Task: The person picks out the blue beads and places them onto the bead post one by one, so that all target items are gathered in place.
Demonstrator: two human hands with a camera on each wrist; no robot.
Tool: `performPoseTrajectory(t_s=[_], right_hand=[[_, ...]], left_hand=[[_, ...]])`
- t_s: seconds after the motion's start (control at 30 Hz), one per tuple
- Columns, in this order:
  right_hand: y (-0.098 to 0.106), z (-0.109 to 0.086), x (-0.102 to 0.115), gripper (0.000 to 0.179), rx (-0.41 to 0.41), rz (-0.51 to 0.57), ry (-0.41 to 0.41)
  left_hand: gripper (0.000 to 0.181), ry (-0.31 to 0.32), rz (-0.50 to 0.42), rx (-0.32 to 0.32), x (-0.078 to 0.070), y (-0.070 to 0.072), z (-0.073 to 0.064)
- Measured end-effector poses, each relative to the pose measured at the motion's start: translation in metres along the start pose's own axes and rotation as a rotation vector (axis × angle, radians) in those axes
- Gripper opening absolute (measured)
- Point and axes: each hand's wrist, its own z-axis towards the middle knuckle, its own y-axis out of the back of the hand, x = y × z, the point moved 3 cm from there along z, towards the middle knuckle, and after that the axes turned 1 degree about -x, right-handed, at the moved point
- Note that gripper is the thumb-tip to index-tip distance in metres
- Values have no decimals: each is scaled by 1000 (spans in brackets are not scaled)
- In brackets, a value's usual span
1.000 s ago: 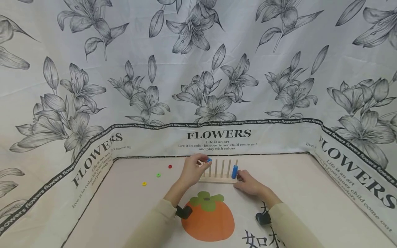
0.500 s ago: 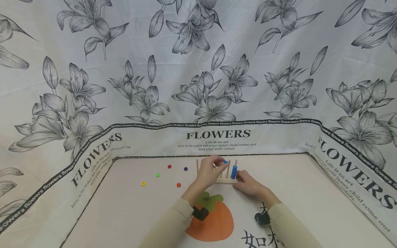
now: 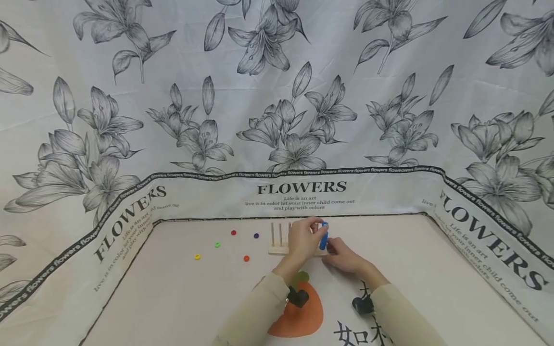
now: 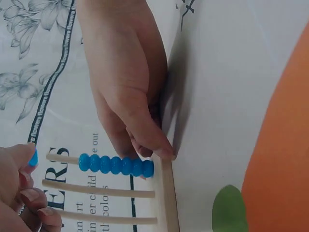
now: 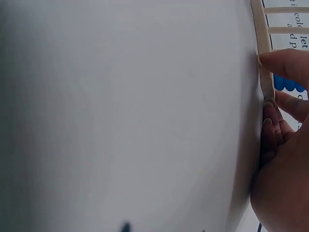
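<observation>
A wooden peg rack stands on the table, with a row of upright pegs. Blue beads are stacked on its right end peg, whose top sticks out bare. My left hand pinches a single blue bead between thumb and finger, close to the tip of that peg. At the rack's right end, my right hand grips the base. Its thumb lies on the front edge of the base and the fingers reach round the end. In the head view my left hand hides the middle pegs.
Loose beads lie left of the rack: yellow, green, red, purple and orange-red. A printed persimmon marks the cloth in front. A flower-print curtain rises behind the table.
My left hand has carried the blue bead rightward along the rack to the end peg, uncovering the left pegs and the purple and orange-red beads. My right hand keeps its grip on the base.
</observation>
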Motion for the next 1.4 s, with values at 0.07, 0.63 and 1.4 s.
performPoseTrajectory(t_s=[0.07,0.63,1.4], right_hand=[[1,0,2,62,2,-5,27],[-5,7,-7,57,-24,-1,40],[1,-4,6,61,-20,-55,46]], left_hand=[[21,12,12,-11,-1,-2,1],[19,87,161,10,0,-15,7],[20,-56,337,45,3,-6,-7]])
